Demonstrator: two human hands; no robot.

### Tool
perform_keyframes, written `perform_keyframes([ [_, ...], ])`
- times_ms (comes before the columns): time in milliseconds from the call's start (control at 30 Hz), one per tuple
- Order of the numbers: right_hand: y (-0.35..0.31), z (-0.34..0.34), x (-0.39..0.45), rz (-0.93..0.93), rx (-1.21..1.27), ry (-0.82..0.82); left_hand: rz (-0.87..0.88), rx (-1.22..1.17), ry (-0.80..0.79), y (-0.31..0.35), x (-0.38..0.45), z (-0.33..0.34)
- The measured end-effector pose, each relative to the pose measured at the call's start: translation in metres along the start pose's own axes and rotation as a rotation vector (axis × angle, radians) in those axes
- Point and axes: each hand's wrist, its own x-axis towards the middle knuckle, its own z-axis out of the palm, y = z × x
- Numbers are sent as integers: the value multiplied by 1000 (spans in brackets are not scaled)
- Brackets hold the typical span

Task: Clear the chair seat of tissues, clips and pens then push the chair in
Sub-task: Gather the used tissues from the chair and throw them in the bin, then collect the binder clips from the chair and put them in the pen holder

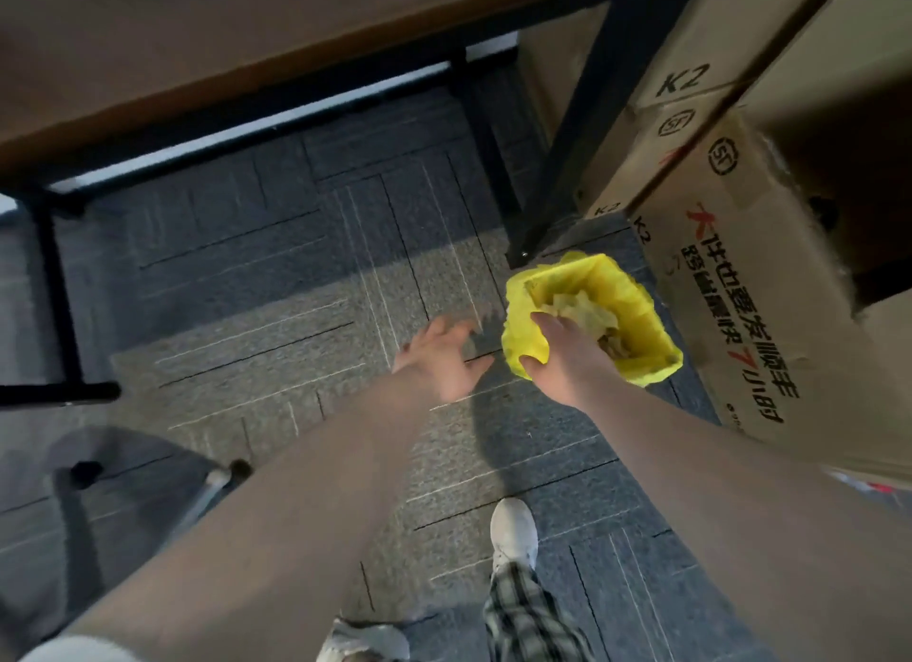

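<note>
A small bin with a yellow liner stands on the carpet beside a black desk leg. Crumpled tissues lie inside it. My right hand hovers over the bin's near rim, palm down and fingers spread, their tips at the tissues. My left hand is held open over the carpet just left of the bin, with nothing in it. Of the chair only a base leg with casters shows at the lower left; its seat is out of view. No clips or pens are visible.
A brown desk top on a black frame spans the top. Stacked cardboard boxes crowd the right, close to the bin. My white shoe stands on the grey carpet tiles below the hands.
</note>
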Motion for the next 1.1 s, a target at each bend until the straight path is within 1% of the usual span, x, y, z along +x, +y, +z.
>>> perform_keyframes([
  [167, -77, 36, -21, -136, -61, -83, -112, -21, 27, -85, -57, -12],
  [233, -114, 55, -31, -220, -115, -98, -156, -38, 51, -128, -81, -13],
  [300, -140, 68, -38, -268, -146, -97, -182, -42, 66, -158, -98, -14],
  [433, -214, 104, -59, -377, -251, -136, -263, -79, 101, -233, -149, -13],
  [567, -284, 139, -86, -484, -346, -186, -340, -102, 162, -299, -202, -16],
  [767, -381, 183, -130, -641, -468, -206, -457, -197, 252, -387, -284, -20],
  [933, -449, 231, -167, -726, -521, -252, -553, -272, 317, -453, -347, 0],
  [1100, -494, 287, -196, -800, -608, -298, -672, -327, 419, -505, -396, 41],
])
